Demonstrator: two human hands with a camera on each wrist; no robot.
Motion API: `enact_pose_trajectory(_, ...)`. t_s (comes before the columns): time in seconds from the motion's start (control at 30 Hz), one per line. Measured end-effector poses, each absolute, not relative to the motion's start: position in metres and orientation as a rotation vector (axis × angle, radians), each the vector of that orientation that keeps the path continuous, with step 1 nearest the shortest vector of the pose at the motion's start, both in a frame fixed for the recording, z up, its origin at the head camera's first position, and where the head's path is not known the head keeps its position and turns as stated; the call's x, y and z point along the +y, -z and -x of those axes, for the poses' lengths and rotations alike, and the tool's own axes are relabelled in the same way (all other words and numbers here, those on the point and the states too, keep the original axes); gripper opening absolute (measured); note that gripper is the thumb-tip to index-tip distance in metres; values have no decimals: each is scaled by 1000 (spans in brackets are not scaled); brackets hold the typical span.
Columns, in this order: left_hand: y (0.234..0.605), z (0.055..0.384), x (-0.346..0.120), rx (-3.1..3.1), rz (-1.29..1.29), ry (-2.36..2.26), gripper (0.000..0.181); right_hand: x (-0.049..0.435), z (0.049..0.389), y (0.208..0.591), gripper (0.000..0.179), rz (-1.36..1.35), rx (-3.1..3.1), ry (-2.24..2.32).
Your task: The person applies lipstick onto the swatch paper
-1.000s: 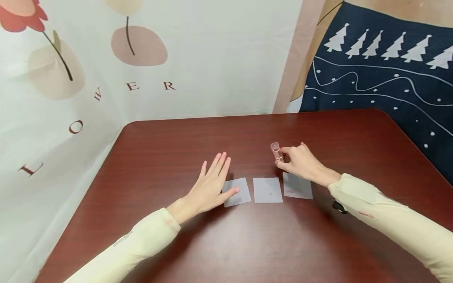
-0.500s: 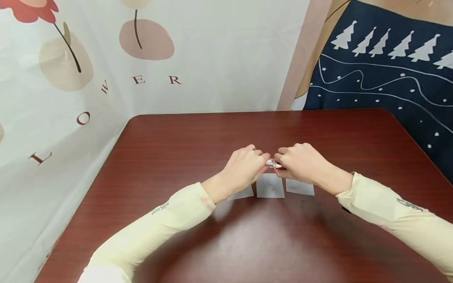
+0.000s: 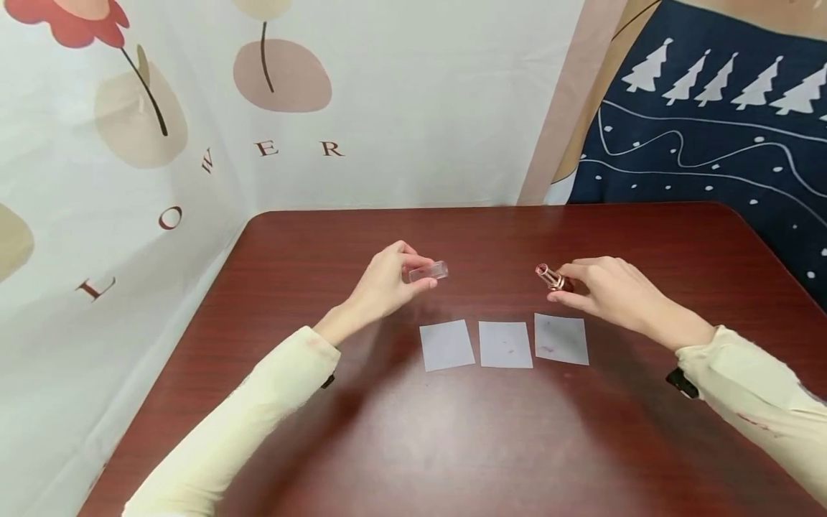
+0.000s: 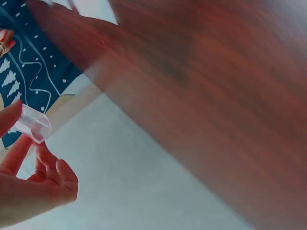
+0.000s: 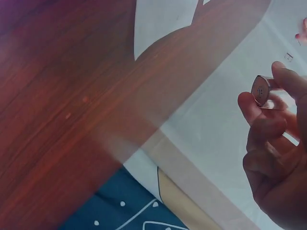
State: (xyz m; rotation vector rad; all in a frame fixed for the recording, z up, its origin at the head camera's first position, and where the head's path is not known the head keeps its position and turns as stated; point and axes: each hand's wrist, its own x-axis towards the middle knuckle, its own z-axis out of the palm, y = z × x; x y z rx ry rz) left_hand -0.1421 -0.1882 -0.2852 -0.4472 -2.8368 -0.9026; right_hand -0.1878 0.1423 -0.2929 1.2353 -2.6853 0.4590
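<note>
Between thumb and fingers, my left hand [image 3: 386, 281] pinches a clear lipstick cap [image 3: 429, 271], held sideways above the table. The left wrist view shows the same see-through cap [image 4: 34, 123] at the fingertips. My right hand [image 3: 617, 293] pinches an uncapped lipstick [image 3: 551, 276], its metallic tube tilted up and to the left. In the right wrist view the round base of the lipstick [image 5: 261, 91] faces the camera. Both hands are apart, beyond a row of paper squares: a left one [image 3: 447, 345], a middle one [image 3: 506, 345] and a right one [image 3: 561, 339].
The dark red wooden table [image 3: 413, 438] has rounded far corners. A white printed cloth [image 3: 426, 108] hangs behind and to the left, and a navy cloth with white trees [image 3: 704, 154] hangs at the right. Faint pinkish marks show on the middle and right papers.
The hands came together on the lipstick, then moved apart. The cap came off and is now in the left hand, while the lipstick stays in the right.
</note>
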Motion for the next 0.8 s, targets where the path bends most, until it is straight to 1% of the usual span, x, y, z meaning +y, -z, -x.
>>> enact_pose_trajectory(0.1, 292, 152, -178, -2812, 387, 1127, 28, 142, 188, 297, 19, -1223, -2666, -517)
enact_pose_trajectory(0.27, 304, 165, -159, -2848, 348, 1242, 27, 144, 191, 300, 19, -1194, -2720, -570)
enact_pose_trajectory(0.67, 333, 188, -130, -2976, 383, 1241, 18, 140, 199, 314, 17, -1192, -2795, -596)
enact_pose_trajectory(0.8, 340, 191, -125, -3039, 412, 1175, 20, 140, 199, 315, 17, -1188, -2815, -566)
